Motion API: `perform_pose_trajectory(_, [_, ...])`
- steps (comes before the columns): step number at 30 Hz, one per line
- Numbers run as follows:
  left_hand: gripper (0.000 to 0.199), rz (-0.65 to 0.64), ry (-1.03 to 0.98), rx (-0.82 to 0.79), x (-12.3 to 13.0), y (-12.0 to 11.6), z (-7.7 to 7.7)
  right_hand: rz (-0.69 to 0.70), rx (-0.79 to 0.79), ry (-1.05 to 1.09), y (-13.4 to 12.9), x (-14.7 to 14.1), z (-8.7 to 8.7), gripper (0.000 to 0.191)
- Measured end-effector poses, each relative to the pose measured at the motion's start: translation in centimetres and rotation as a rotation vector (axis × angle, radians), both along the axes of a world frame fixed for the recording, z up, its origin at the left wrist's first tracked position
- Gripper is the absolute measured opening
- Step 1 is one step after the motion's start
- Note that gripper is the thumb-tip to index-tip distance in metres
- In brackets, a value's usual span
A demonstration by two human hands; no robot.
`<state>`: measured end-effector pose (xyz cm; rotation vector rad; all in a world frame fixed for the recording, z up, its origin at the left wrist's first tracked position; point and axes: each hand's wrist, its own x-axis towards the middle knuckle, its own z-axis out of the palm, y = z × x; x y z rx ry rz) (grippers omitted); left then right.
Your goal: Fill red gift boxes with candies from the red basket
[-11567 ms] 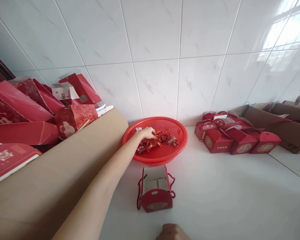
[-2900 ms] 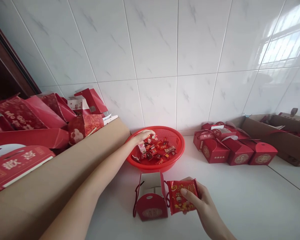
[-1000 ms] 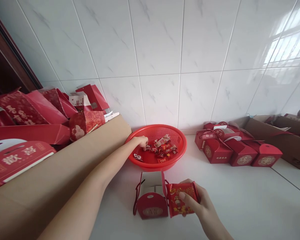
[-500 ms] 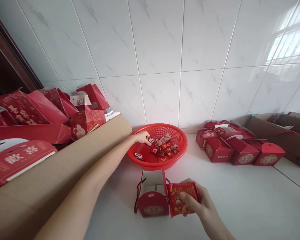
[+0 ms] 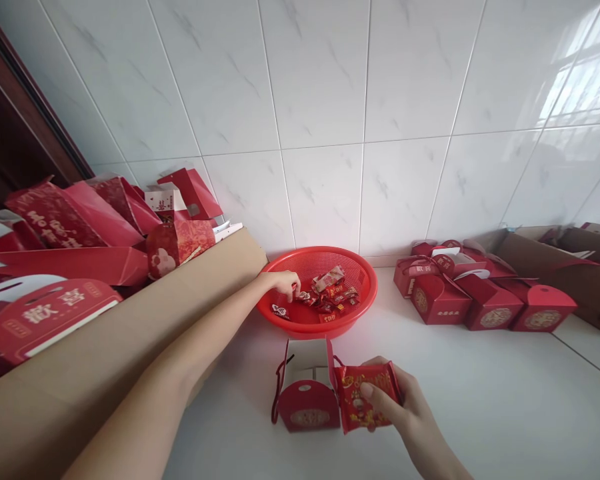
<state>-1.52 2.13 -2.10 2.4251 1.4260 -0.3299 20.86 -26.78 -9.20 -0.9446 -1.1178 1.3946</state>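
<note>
The open red box [image 5: 309, 400] stands upright on the white bench [image 5: 485, 407], its top open and its pale inside facing up. Its rounded front flap has a small hole above an ornate oval, and dark red cord loops hang at both sides; something pale lies inside.

Just right of the box, your right hand [image 5: 403, 403] grasps a glossy red packet [image 5: 367, 399] with gold print, thumb across its face; the packet's left edge meets or overlaps the box's side.

Directly behind the box, nearly against it, sits the red basket [image 5: 300, 328], its rim close to the tiled wall [image 5: 325, 193]. Your left hand [image 5: 286, 285] reaches inside with fingers curled down beside the wrapped sweets [image 5: 333, 291]; you cannot tell whether it grips one.

Left of the box, the large carton [image 5: 180, 300] of red packaging [image 5: 87, 220] limits your room, its wall reaching the basket. The widest bare bench lies right of the box, past your right hand, in front of the closed red boxes [image 5: 443, 300]. Beyond those, another carton [image 5: 545, 267] stands by the wall.
</note>
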Motion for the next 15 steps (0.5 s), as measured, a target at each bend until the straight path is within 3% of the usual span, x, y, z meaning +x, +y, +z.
perform_pose_trajectory(5, [0.012, 0.018, 0.029, 0.014, -0.05, -0.35, 0.51, 0.002, 0.003, 0.006, 0.03, 0.02, 0.06, 0.041])
perform_pose_trajectory(9, [0.031, 0.058, 0.08, 0.012, 0.2, -0.51, 0.21, 0.006, 0.001, 0.011, 0.04, 0.07, 0.11, 0.041])
perform_pose_trajectory(15, [0.029, 0.086, 0.157, -0.105, 0.09, -0.39, 0.48, -0.017, -0.003, -0.011, 0.11, 0.16, -0.1, 0.042])
